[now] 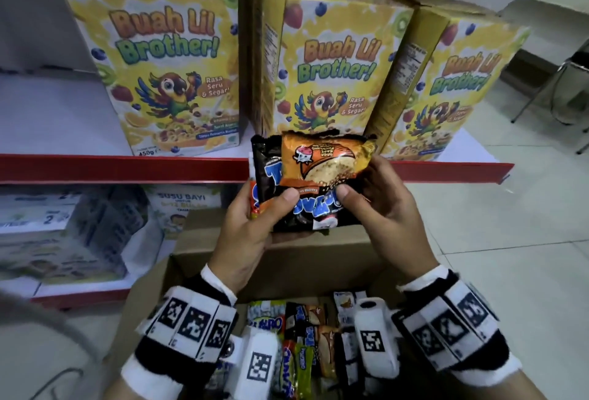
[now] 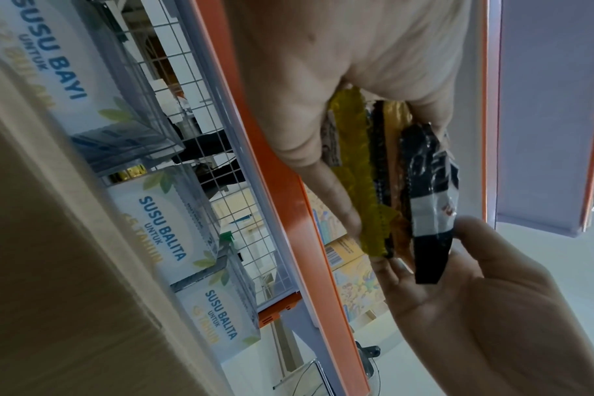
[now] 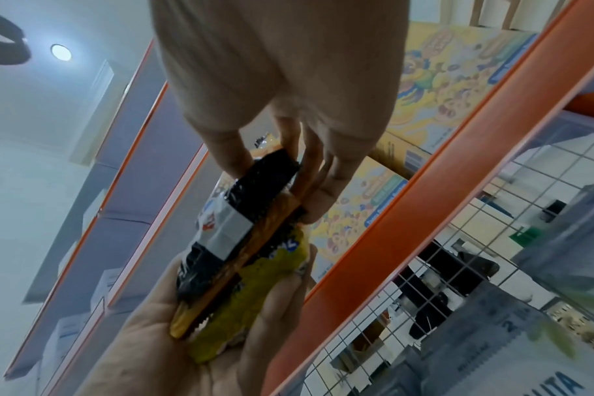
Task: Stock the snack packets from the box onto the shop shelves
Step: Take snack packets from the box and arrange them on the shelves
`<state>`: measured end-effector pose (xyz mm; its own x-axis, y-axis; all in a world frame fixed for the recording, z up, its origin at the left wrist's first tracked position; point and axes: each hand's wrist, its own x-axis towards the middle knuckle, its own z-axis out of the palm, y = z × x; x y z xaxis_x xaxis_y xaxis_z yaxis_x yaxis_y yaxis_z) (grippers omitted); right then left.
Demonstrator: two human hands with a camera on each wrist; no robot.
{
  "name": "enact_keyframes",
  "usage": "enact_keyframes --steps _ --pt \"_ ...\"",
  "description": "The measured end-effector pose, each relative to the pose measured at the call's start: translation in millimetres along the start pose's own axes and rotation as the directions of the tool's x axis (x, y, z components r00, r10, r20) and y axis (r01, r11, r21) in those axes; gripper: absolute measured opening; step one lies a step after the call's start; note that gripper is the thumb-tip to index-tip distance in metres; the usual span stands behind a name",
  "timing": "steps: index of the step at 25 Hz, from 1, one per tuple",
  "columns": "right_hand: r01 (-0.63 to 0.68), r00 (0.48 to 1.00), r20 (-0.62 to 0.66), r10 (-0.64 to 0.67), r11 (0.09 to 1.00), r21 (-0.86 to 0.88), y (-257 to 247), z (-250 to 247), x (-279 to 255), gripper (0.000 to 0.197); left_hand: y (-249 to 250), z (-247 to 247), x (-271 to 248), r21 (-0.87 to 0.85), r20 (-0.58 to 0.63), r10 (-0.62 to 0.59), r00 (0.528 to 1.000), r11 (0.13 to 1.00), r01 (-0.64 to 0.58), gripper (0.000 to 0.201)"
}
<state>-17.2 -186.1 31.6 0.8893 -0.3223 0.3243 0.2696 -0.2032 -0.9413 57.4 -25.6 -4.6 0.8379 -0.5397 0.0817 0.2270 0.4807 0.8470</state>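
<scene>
In the head view both hands hold a small stack of snack packets upright in front of the shelf's red edge (image 1: 127,168). An orange packet (image 1: 325,160) faces me, with a black packet (image 1: 299,208) behind it. My left hand (image 1: 271,205) grips the stack from the left, thumb on the front. My right hand (image 1: 363,179) pinches its right end, thumb by the orange packet's lower corner. The wrist views show the stack edge-on, with a yellow packet (image 3: 255,294) at the back and a black packet (image 2: 431,187) in front. Below, the cardboard box (image 1: 287,259) holds several more packets (image 1: 306,329).
Three yellow cereal boxes (image 1: 165,64) stand on the red-edged shelf right behind the stack, with bare shelf (image 1: 47,119) to their left. Baby milk boxes (image 1: 181,205) fill the lower shelf. A tiled floor and a chair leg (image 1: 541,90) lie to the right.
</scene>
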Motion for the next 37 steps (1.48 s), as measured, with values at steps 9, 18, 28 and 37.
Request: enact_keyframes --steps 9,18,28,37 --pt "-0.057 0.98 -0.184 0.078 0.992 0.113 -86.7 17.7 26.3 0.041 85.5 55.7 3.2 0.185 -0.072 0.017 0.997 0.983 -0.004 0.041" --pt "-0.001 0.984 -0.178 0.021 0.994 0.114 -349.9 20.7 80.7 0.037 311.4 176.0 -6.7 0.191 -0.102 0.08 0.992 0.98 -0.06 0.036" --pt "0.216 0.974 -0.088 -0.209 0.973 0.078 -644.7 48.2 175.7 0.04 615.4 291.9 -2.9 0.252 -0.024 0.313 0.949 0.921 -0.297 0.044" --pt "0.342 0.933 0.029 -0.358 0.91 0.234 -723.4 75.4 220.5 0.063 721.2 307.0 -11.7 0.382 -0.035 0.495 0.868 0.809 -0.447 0.045"
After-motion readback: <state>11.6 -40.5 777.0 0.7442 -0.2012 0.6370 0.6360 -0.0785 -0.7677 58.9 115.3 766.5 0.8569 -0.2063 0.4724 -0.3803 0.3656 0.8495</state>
